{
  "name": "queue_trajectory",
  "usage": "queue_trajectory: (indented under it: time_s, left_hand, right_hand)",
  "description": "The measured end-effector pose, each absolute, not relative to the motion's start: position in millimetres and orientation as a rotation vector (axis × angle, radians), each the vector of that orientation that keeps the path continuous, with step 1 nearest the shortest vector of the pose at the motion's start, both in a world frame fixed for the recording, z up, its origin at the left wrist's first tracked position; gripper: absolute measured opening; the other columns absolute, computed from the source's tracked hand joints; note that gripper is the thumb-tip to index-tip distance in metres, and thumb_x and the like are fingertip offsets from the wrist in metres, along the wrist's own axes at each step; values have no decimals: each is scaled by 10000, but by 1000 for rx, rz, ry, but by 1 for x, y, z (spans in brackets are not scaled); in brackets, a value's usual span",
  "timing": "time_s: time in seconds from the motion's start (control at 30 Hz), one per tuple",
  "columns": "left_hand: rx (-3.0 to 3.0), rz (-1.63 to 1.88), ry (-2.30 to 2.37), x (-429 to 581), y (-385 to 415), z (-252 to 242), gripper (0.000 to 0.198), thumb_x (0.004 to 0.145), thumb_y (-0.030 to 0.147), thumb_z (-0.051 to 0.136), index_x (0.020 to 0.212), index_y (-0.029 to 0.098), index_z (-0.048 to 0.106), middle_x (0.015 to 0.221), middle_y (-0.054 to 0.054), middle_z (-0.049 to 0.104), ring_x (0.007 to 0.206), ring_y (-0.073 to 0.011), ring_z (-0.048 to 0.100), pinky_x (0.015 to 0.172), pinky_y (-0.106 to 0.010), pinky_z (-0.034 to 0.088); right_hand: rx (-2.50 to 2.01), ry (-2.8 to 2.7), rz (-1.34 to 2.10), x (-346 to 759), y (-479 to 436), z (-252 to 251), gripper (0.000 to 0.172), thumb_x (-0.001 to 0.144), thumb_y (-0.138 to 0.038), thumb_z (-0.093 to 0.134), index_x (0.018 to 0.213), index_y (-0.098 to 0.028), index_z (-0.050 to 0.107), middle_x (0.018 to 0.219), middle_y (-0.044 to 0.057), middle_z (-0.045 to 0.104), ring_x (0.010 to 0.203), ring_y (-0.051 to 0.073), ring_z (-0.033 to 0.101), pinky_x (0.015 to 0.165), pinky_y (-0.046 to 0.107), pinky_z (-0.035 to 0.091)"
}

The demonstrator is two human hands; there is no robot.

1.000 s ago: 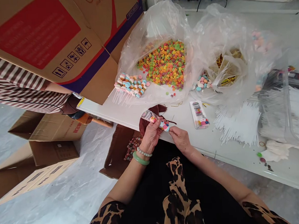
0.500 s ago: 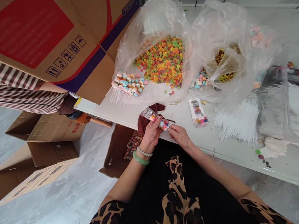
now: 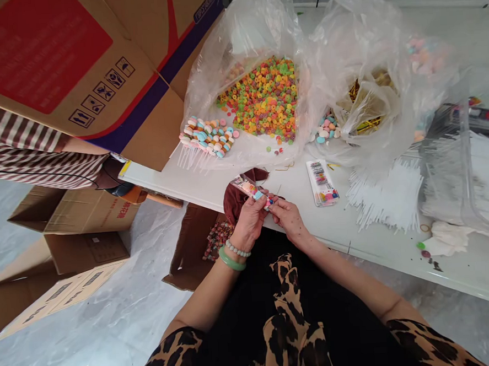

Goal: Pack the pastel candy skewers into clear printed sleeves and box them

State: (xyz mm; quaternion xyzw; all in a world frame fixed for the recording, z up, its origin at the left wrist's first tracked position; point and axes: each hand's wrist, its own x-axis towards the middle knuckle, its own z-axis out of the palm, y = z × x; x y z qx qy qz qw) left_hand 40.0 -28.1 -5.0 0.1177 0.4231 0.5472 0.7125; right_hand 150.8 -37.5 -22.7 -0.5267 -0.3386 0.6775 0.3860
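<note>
My left hand [image 3: 250, 222] grips a clear plastic sleeve [image 3: 244, 184] with a colourful printed label. My right hand [image 3: 288, 219] pinches the sleeve's lower end, where a candy stick [image 3: 262, 198] with pastel rings shows between my fingers. Just behind my hands lies a dark red cloth [image 3: 235, 203]. Farther up, a clear plastic bag [image 3: 239, 95] holds multicoloured candy rings [image 3: 262, 99] and pastel candy sticks [image 3: 204, 138]. A filled, sealed sleeve [image 3: 322, 182] lies on the white table [image 3: 300, 224] to the right of my hands.
A second plastic bag [image 3: 365, 82] holds gold twist ties [image 3: 366, 106]. Loose white sticks [image 3: 384, 196] lie heaped at right. A person's striped sleeve [image 3: 27, 157] and a tilted cardboard box [image 3: 63, 61] stand at left. Cardboard pieces [image 3: 190, 247] and cartons [image 3: 76, 212] lie on the floor.
My hands have drawn closer together, and the sleeve now lies flatter, with more of the candy inside it. The whole scene has shifted slightly in the view.
</note>
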Motion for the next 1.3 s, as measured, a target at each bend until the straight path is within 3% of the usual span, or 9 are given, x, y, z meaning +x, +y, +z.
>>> queue_trajectory:
  time_s: [0.23, 0.43, 0.73, 0.87, 0.97, 1.17, 1.3]
  left_hand:
    - [241, 1273, 979, 12, -16, -3, 280, 752, 291, 749, 962, 149, 630, 887, -69, 701, 834, -222, 702, 776, -357, 543]
    - [300, 1284, 1067, 21, -21, -6, 258, 744, 301, 761, 912, 151, 635, 888, -55, 696, 838, -183, 684, 739, -288, 527]
    - [337, 1151, 968, 40, -31, -9, 399, 755, 500, 709, 937, 148, 656, 873, -71, 704, 731, -160, 652, 674, -275, 518]
    - [528, 1124, 1258, 38, -35, -17, 281, 678, 332, 794, 864, 158, 677, 725, -28, 688, 631, -144, 640, 635, -255, 503]
    - [716, 1141, 1433, 38, -37, -25, 148, 687, 235, 754, 810, 168, 706, 650, 3, 661, 567, -110, 596, 586, -221, 467]
    - [1109, 1062, 1622, 31, -40, -25, 152, 800, 275, 622, 864, 180, 723, 706, -9, 681, 607, -123, 600, 610, -237, 465]
    - [1458, 981, 1783, 32, -44, -16, 165, 849, 302, 596, 899, 208, 722, 798, -21, 709, 706, -136, 617, 684, -243, 459]
  right_hand:
    - [-1456, -1271, 1464, 171, -44, -32, 179, 745, -353, 581, 628, -221, 554, 534, -44, 470, 541, 126, 406, 555, 255, 327]
    - [-1570, -1543, 1157, 170, -42, -31, 156, 771, -329, 531, 645, -245, 570, 595, -18, 525, 602, 161, 466, 628, 276, 342]
    - [-1405, -1237, 1371, 159, -41, -28, 165, 799, -361, 548, 708, -228, 585, 555, -41, 484, 554, 135, 447, 602, 259, 387]
    - [-1445, -1144, 1376, 166, -36, -27, 168, 781, -354, 563, 682, -219, 578, 503, -50, 459, 527, 126, 415, 580, 259, 373]
    - [-1414, -1116, 1436, 167, -35, -29, 156, 757, -337, 578, 660, -214, 573, 493, -56, 460, 516, 118, 403, 561, 254, 356]
    - [-1383, -1082, 1519, 169, -36, -36, 159, 747, -323, 571, 641, -205, 563, 472, -71, 453, 485, 104, 380, 525, 238, 321]
    - [-1522, -1344, 1299, 173, -39, -37, 176, 786, -343, 542, 667, -219, 583, 517, -56, 503, 533, 127, 445, 573, 247, 359]
